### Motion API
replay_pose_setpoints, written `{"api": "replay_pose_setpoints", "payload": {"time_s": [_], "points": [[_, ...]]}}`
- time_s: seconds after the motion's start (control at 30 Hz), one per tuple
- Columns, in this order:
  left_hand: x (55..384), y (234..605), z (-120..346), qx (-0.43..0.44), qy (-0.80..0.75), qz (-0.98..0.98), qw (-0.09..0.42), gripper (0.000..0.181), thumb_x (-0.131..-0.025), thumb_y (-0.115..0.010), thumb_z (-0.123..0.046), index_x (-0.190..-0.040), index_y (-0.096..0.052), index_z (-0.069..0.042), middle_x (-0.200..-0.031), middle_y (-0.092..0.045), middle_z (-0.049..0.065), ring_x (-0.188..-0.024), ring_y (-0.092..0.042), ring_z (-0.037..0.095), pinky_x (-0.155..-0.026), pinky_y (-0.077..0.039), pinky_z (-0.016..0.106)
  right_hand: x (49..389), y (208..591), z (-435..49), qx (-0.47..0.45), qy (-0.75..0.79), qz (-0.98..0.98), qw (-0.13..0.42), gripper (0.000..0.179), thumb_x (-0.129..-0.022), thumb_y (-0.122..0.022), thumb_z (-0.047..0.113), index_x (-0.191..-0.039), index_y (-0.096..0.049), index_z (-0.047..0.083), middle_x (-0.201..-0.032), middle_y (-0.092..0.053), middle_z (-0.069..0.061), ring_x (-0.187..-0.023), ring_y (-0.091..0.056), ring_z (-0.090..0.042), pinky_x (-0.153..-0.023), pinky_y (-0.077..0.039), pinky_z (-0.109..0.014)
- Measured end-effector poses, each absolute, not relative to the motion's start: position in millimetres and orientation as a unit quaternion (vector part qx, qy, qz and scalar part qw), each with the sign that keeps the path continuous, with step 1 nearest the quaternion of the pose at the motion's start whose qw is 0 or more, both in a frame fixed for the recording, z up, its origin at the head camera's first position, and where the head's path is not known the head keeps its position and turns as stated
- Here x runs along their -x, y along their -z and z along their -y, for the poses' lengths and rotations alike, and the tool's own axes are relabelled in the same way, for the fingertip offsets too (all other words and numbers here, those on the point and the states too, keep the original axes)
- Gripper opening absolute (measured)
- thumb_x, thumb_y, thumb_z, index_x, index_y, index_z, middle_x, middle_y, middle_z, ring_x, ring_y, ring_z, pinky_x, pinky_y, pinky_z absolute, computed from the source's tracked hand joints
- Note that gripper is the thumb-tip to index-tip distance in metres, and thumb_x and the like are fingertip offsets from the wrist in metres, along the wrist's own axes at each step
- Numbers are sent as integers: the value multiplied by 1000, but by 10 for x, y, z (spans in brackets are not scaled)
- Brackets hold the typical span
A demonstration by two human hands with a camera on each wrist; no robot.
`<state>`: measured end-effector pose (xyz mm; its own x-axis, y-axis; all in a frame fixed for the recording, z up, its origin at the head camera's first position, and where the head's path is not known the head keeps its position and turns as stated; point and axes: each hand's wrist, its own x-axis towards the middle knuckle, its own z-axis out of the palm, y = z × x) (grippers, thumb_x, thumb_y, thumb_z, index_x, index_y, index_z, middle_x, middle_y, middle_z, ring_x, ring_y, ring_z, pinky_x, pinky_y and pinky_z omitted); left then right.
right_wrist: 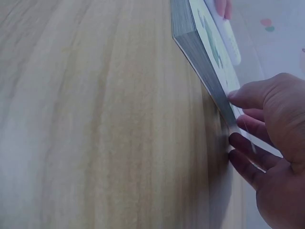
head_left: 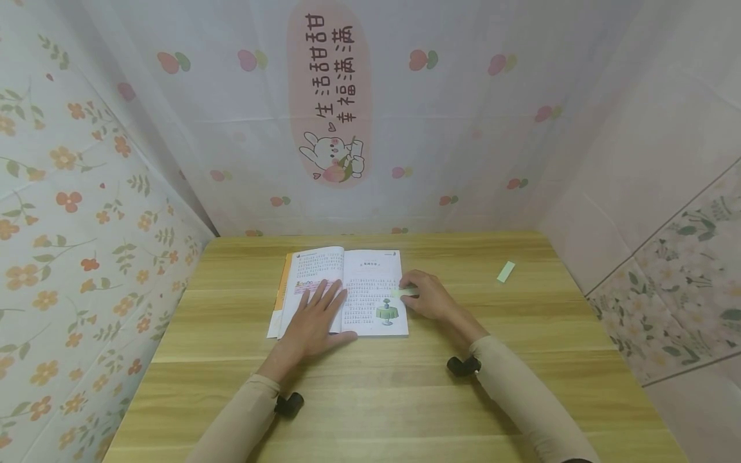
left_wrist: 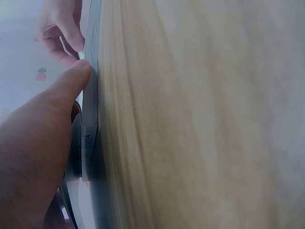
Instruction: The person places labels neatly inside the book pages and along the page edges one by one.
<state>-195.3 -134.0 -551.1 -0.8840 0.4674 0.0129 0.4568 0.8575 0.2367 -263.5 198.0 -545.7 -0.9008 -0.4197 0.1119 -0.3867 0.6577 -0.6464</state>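
An open book (head_left: 370, 257) lies on the wooden table, its right page bearing text and a drawing of a green table. My left hand (head_left: 315, 321) rests on the left page and the gutter, fingers spread and straight; its thumb reaches the lower edge. At the book's right edge my right hand (head_left: 431, 297) pinches a pale green paper strip (head_left: 398, 293), which lies over the margin. In the right wrist view, the thumb of the right hand (right_wrist: 281, 129) touches the page edge, with the other fingers beside the book (right_wrist: 209, 62). The strip's far end is hidden by the fingers.
Another pale green strip (head_left: 506, 271) lies on the table (head_left: 463, 411) to the right. An orange-edged cover (head_left: 282, 283) shows under the left pages. Patterned curtains (head_left: 440, 128) hang behind and at both sides. Each wrist wears a black camera (head_left: 289, 405).
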Motion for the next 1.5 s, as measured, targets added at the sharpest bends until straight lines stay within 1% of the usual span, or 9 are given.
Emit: {"api": "replay_pose_setpoints", "payload": {"time_s": [0.23,0.33,0.47,0.57,0.73,0.93,1.1,1.27,1.5], "points": [[1953,5505,1340,-239,-116,-964,28,107,-102,-62,-78,-181,-26,-15,-192,-15,10,-179,-11,42,-143,-14,72,2578,5435,-2003,234,347,-907,42,29,-102,-78,8,-130,-73,-1,-142,-73,-22,-133,-71,-40,-114,-63,-55],[1954,5505,1339,-239,-119,-963,24,107,-102,-63,-78,-181,-28,-14,-192,-17,11,-179,-12,42,-142,-15,73,2550,5428,-2000,242,335,-910,39,37,-103,-78,11,-136,-71,-5,-147,-71,-25,-141,-67,-43,-121,-57,-57],[1959,5514,1338,-240,-119,-963,22,107,-102,-63,-78,-181,-28,-14,-192,-17,11,-179,-13,43,-142,-15,72,2508,5438,-2003,252,299,-920,28,49,-104,-79,18,-146,-67,-4,-157,-65,-27,-152,-58,-47,-132,-45,-63],[1960,5520,1339,-239,-117,-964,22,107,-102,-62,-79,-181,-27,-15,-192,-17,11,-179,-13,42,-143,-14,72,2474,5453,-2015,264,274,-924,14,56,-105,-79,23,-152,-64,-3,-163,-61,-27,-156,-55,-47,-134,-42,-64],[1962,5528,1343,-238,-117,-964,22,108,-102,-62,-79,-181,-27,-15,-192,-17,10,-179,-13,42,-143,-15,72,2416,5461,-2037,290,241,-926,-12,67,-105,-77,30,-161,-57,-3,-168,-56,-26,-160,-51,-47,-136,-39,-64],[1956,5519,1339,-238,-117,-964,24,108,-102,-62,-79,-181,-26,-15,-192,-17,10,-179,-13,42,-143,-15,72,2339,5453,-2061,324,208,-922,-38,67,-107,-74,32,-162,-57,-3,-168,-57,-25,-161,-50,-47,-135,-39,-65],[1954,5514,1340,-240,-116,-963,22,108,-103,-62,-79,-181,-27,-14,-192,-17,11,-179,-13,43,-143,-15,72,2272,5437,-2084,329,189,-925,-25,70,-109,-72,37,-165,-54,0,-172,-53,-24,-165,-45,-48,-137,-35,-66],[1956,5515,1342,-240,-116,-964,22,108,-102,-62,-79,-181,-27,-14,-192,-17,11,-179,-13,42,-143,-15,72,2233,5438,-2095,333,173,-927,-6,70,-112,-68,41,-168,-52,4,-176,-50,-20,-169,-40,-45,-139,-32,-65],[1959,5525,1339,-236,-120,-964,25,108,-102,-61,-80,-181,-27,-15,-193,-15,9,-180,-12,41,-143,-14,71,2216,5467,-2089,349,162,-923,-10,66,-112,-67,42,-164,-57,3,-173,-54,-18,-168,-43,-44,-138,-34,-65]]}}
